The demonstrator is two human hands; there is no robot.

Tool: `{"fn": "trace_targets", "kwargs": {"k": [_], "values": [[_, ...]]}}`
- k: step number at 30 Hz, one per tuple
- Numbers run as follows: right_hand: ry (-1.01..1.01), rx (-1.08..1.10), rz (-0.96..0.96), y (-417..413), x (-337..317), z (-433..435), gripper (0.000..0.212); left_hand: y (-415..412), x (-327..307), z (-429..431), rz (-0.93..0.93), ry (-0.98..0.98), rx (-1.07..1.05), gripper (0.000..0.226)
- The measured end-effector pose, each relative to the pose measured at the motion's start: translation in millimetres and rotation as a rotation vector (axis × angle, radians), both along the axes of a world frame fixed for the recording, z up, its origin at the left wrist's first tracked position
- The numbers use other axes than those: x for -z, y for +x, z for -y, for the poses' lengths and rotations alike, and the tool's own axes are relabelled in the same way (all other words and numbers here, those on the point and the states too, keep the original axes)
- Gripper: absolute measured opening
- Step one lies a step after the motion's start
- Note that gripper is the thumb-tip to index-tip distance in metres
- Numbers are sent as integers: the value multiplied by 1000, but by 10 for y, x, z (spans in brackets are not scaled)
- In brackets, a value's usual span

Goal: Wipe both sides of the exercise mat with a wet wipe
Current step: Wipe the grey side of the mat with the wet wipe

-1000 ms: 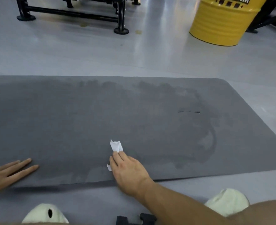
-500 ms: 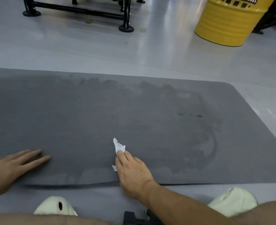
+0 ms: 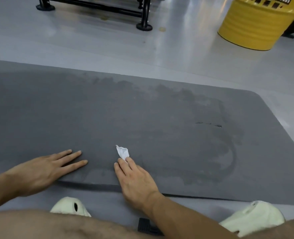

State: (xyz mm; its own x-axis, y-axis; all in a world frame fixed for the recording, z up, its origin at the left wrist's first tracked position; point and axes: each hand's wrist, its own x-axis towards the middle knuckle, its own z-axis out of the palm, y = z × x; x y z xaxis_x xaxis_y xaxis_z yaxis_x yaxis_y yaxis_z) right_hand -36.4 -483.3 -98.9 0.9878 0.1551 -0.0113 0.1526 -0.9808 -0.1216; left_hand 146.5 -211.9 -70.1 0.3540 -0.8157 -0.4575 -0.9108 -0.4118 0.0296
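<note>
A dark grey exercise mat (image 3: 142,121) lies flat on the floor and spans the view, with darker damp streaks across its middle and right part. My right hand (image 3: 135,180) lies flat near the mat's front edge, its straight fingers pressing a crumpled white wet wipe (image 3: 123,152) onto the mat. My left hand (image 3: 44,171) rests flat on the mat to the left, fingers spread and straight. A short tear (image 3: 209,124) shows in the mat on the right.
A yellow drum (image 3: 253,23) stands at the back right on the glossy grey floor. A black metal equipment frame (image 3: 142,16) stands at the back. My two pale shoes (image 3: 70,207) (image 3: 253,217) are at the mat's front edge, a small black object (image 3: 147,225) between them.
My left hand has slid right and further onto the mat, closer to my right hand. My right hand and the wipe stay in about the same spot on the mat.
</note>
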Motion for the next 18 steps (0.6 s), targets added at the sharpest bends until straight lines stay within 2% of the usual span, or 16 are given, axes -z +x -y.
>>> {"fn": "trace_targets", "kwargs": {"k": [3, 7, 11, 13, 16, 18], "values": [[14, 1, -23, 56, 8, -100, 55, -15, -14, -135, 8, -71, -51, 89], [8, -23, -34, 113, 32, -209, 55, 47, 47, -354, 130, -118, -39, 88], [19, -50, -18, 224, 12, -397, 53, 101, 54, -565, 265, -73, -42, 98], [5, -70, -11, 281, 25, -530, 53, 140, 134, -759, 264, -77, -80, 103], [-59, -89, 4, 347, 91, -663, 55, 140, 137, -836, 244, 25, -110, 111], [-51, -67, 1, 349, 67, -663, 55, 81, 46, -664, 269, 95, -49, 104]]}}
